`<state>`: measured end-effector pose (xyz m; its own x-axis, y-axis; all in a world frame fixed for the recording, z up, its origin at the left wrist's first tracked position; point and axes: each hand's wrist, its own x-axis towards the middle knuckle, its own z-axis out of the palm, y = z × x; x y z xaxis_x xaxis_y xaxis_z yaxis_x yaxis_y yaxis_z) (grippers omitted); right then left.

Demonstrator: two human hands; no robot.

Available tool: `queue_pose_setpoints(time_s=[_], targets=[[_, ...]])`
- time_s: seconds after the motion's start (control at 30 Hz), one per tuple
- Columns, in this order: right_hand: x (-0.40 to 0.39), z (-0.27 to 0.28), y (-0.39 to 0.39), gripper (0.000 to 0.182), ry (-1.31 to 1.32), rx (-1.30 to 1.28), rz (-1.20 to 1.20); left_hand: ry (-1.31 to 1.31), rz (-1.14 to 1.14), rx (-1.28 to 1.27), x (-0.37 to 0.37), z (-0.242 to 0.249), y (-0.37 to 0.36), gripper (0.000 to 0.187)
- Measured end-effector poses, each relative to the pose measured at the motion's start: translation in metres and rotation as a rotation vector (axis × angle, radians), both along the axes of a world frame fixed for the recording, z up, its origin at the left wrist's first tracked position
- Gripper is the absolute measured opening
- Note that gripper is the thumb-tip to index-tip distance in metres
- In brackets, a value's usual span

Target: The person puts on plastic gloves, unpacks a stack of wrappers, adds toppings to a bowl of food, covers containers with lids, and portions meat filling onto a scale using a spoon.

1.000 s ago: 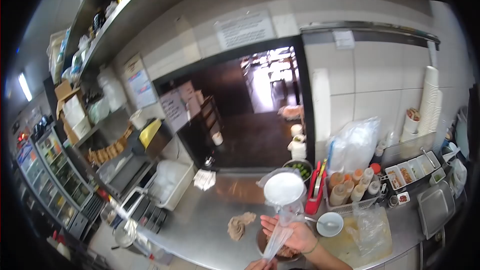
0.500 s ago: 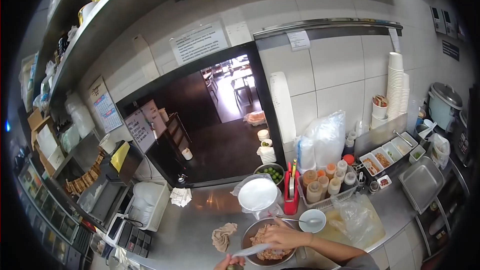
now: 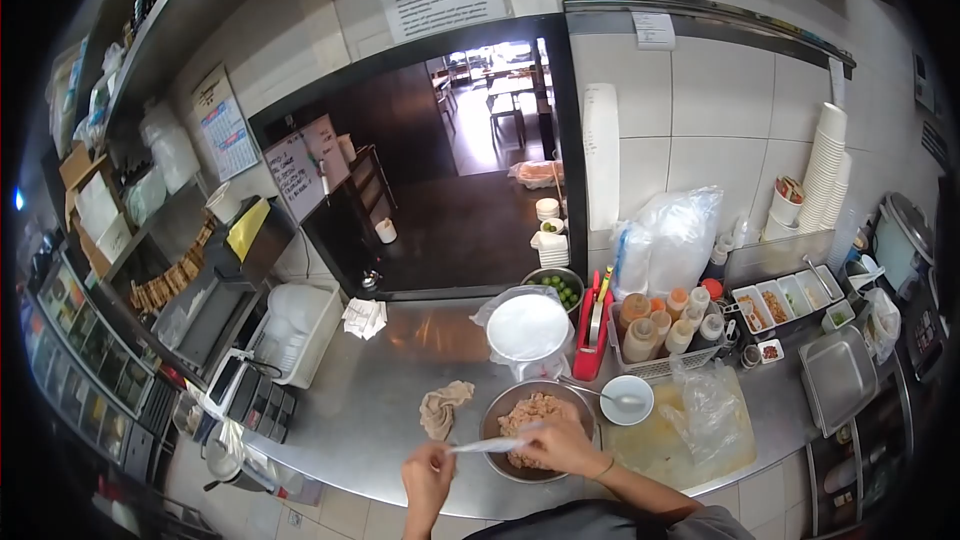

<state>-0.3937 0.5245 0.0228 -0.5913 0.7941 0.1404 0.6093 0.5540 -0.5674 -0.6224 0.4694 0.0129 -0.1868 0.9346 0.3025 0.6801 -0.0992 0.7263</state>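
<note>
My left hand (image 3: 428, 472) pinches one end of a narrow whitish, see-through strip (image 3: 482, 447) that looks like twisted plastic. The strip runs across to my right hand (image 3: 560, 445), whose fingers are closed on its other end. My right hand is over a steel bowl (image 3: 491, 418); my left is beside it, near the counter's front edge. Raw minced meat (image 3: 543, 408), pale pink, fills much of the bowl. To the bowl's left lies a crumpled beige cloth (image 3: 446, 408). A white bowl with a spoon (image 3: 627, 400) stands on its right.
Behind the bowl is a white round lidded container (image 3: 527, 328) in plastic. A red holder (image 3: 592, 340) and a basket of squeeze bottles (image 3: 668, 365) stand along the back. On the right, a cutting board (image 3: 650, 458) carries a clear plastic bag (image 3: 708, 415).
My right hand has come up from the meat and now grips the plastic strip. My left hand has risen further into view. The camera view has shifted too.
</note>
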Motion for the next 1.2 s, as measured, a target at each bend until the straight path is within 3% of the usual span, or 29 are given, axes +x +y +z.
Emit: queue_pose_setpoints(time_s=[0.03, 0.07, 0.1, 0.17, 0.2, 0.27, 0.3, 0.4, 0.53, 0.57, 0.63, 0.7, 0.77, 0.8, 0.9, 0.97, 1.0, 1.03, 1.1, 1.2], targets=[[-0.009, -0.007, -0.004, 0.023, 0.105, -0.236, 0.179, -0.080, 0.096, 0.056, 0.000, 0.002, 0.001, 0.007], [-0.019, -0.020, -0.009, 0.022, 0.208, -0.471, 0.358, -0.239, 0.036, 0.220, 0.000, -0.004, 0.006, 0.007], [-0.028, -0.026, -0.013, 0.021, 0.312, -0.709, 0.538, -0.475, -0.039, 0.174, 0.004, -0.004, 0.004, 0.008], [-0.037, -0.027, -0.014, 0.018, 0.241, -0.368, 0.502, -0.943, -0.192, 0.078, 0.010, -0.003, -0.002, 0.010], [-0.039, -0.027, -0.016, 0.017, 0.204, -0.203, 0.480, -1.059, -0.383, 0.032, 0.002, -0.019, -0.004, 0.011], [-0.037, -0.017, 0.004, 0.016, 0.431, 0.001, 0.465, -0.902, -0.657, 0.171, 0.010, -0.005, -0.005, 0.013], [-0.032, 0.002, 0.012, 0.016, 0.413, 0.127, 0.431, -0.820, -0.790, 0.230, 0.014, 0.002, -0.005, 0.014], [-0.018, 0.075, 0.013, 0.018, 0.331, 0.472, 0.272, -0.866, -0.754, 0.106, 0.015, 0.008, -0.003, 0.016], [-0.012, 0.082, 0.013, 0.019, 0.151, 0.409, 0.423, -1.334, -0.805, -0.106, 0.019, -0.006, -0.012, 0.026], [-0.010, 0.081, 0.013, 0.020, 0.169, 0.257, 0.423, -1.460, -0.809, -0.158, 0.019, -0.008, -0.014, 0.028], [-0.003, 0.076, 0.014, 0.021, 0.200, -0.041, 0.425, -1.367, -0.900, -0.208, 0.013, -0.006, -0.015, 0.030], [-0.004, 0.061, 0.015, 0.026, 0.342, -0.129, 0.457, -1.284, -0.971, -0.230, 0.011, 0.000, -0.017, 0.029], [-0.008, 0.047, 0.010, 0.031, 0.520, -0.270, 0.419, -1.044, -0.774, -0.217, 0.015, 0.013, -0.020, 0.029], [-0.010, 0.041, 0.007, 0.027, 0.630, -0.491, 0.381, -0.923, -0.675, -0.209, 0.016, 0.018, -0.020, 0.029], [-0.018, 0.020, -0.002, 0.022, 0.986, -1.144, 0.291, -0.253, -0.339, 0.150, 0.021, 0.025, -0.017, 0.028], [-0.024, 0.001, -0.005, 0.023, 1.278, -1.566, 0.280, 0.004, -0.116, 0.307, 0.032, 0.035, -0.015, 0.025], [-0.030, -0.003, -0.005, 0.028, 1.428, -1.739, 0.457, 0.128, -0.034, 0.370, 0.038, 0.038, -0.013, 0.024], [-0.032, -0.004, -0.009, 0.028, 1.457, -1.722, 0.344, 0.251, 0.049, 0.431, 0.042, 0.039, -0.013, 0.023], [-0.040, 0.009, -0.021, 0.030, 1.506, -1.675, 0.123, 0.242, 0.089, 0.453, 0.048, 0.039, -0.012, 0.021], [-0.040, 0.020, -0.024, 0.023, 1.561, -1.455, 0.248, 0.233, 0.105, 0.471, 0.048, 0.039, -0.011, 0.019]])
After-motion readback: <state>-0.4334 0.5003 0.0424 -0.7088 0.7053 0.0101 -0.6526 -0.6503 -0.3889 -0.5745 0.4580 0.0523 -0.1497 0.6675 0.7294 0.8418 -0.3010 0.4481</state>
